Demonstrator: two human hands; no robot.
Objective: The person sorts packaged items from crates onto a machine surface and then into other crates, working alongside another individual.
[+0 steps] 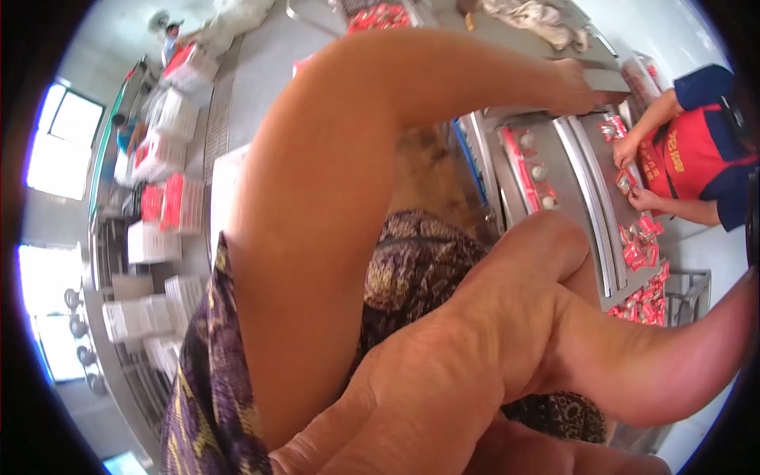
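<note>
My left hand (573,89) reaches out over the far end of a steel worktable (557,151), at the upper right of the view. It is blurred, and a dark edge shows by its fingertips, so whether it holds something is unclear. Very large and close to the camera, my right hand (475,338) covers the lower middle, its fingers bent and their tips partly out of view. A row of red-and-clear packets (537,173) with pale round contents lies on the table beyond it. Long metal rails (585,196) run along the tabletop.
Across the table, a person in a red apron (677,160) handles a small packet (624,180). Loose red packets (641,297) are heaped nearby. White plastic crates (151,314) are stacked at left, with other people behind. A cloth (534,21) lies at the top.
</note>
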